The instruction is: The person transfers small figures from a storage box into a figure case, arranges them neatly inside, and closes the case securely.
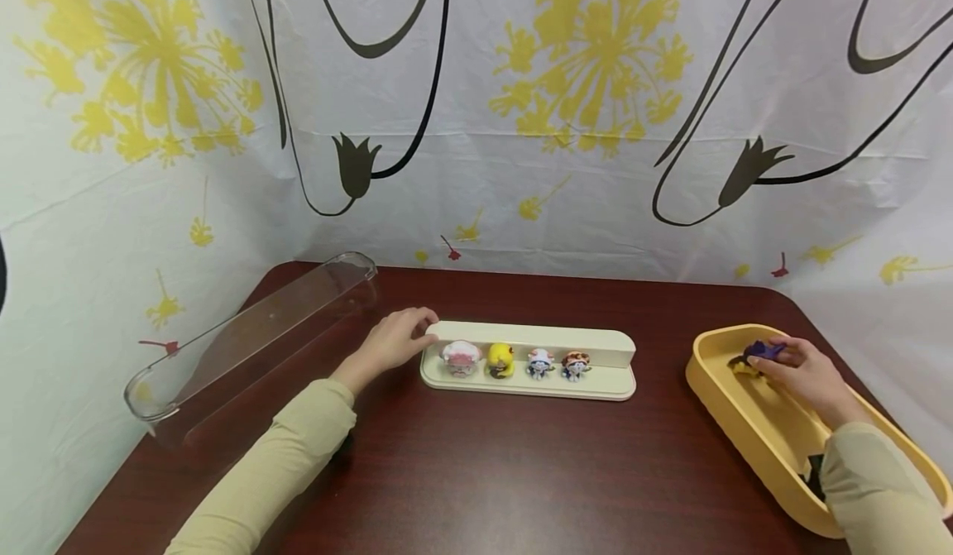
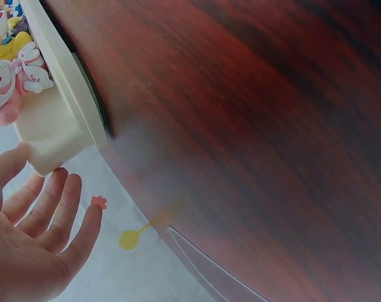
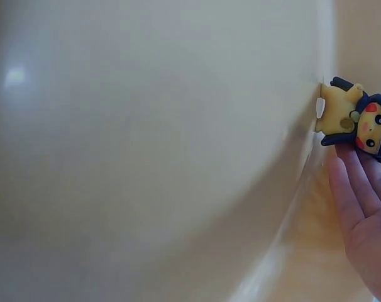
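My left hand (image 1: 395,337) is at the left end of a cream stepped display stand (image 1: 610,342), its thumb and fingertips around the raised back step's corner. On the stand's lower step several small figurines stand in a row: a pink-and-white one (image 1: 461,358), a yellow one (image 1: 500,361) and white ones with hats, such as the rightmost figurine (image 1: 576,366). At the right, my right hand (image 1: 807,381) is inside a yellow tray (image 1: 744,431). It holds a yellow Pikachu figurine (image 3: 369,126) with a dark blue hood and red cheeks, by the head end.
A clear plastic cover (image 1: 253,340) lies slantwise at the table's left. Something black (image 1: 813,474) is in the tray's near end, partly behind my right sleeve. A patterned white curtain (image 1: 447,125) hangs behind the dark red table (image 1: 521,472).
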{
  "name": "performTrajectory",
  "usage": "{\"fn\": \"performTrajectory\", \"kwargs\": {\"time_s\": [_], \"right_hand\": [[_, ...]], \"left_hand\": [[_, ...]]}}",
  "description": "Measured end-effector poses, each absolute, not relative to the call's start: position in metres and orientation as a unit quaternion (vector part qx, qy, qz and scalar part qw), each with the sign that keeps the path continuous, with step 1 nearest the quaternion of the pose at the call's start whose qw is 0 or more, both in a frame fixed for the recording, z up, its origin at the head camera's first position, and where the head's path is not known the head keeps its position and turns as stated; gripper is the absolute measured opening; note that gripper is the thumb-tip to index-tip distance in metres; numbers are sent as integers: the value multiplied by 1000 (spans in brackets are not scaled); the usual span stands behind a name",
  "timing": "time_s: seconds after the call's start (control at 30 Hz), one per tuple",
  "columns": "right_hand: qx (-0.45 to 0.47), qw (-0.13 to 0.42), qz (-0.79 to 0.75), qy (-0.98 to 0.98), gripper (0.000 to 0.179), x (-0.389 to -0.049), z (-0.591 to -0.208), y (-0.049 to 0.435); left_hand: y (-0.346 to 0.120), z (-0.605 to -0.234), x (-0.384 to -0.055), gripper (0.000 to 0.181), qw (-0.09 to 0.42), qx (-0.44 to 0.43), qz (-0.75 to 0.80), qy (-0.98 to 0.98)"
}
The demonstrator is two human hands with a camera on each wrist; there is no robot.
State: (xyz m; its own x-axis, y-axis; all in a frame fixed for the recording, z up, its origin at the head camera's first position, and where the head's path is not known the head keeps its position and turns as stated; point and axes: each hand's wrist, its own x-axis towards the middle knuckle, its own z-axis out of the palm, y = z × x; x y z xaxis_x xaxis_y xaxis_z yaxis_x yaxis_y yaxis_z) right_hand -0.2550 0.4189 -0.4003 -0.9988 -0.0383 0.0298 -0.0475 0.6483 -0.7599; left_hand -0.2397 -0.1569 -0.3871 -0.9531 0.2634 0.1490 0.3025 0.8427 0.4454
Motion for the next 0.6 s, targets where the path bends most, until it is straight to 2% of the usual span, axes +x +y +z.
{"fn": "performTrajectory", "kwargs": {"time_s": [0.6], "right_hand": [[13,-4,326,-945,68,-250,-385,409]], "left_hand": [[-156,-386,-240,23,39,-147,-238,-959]]}}
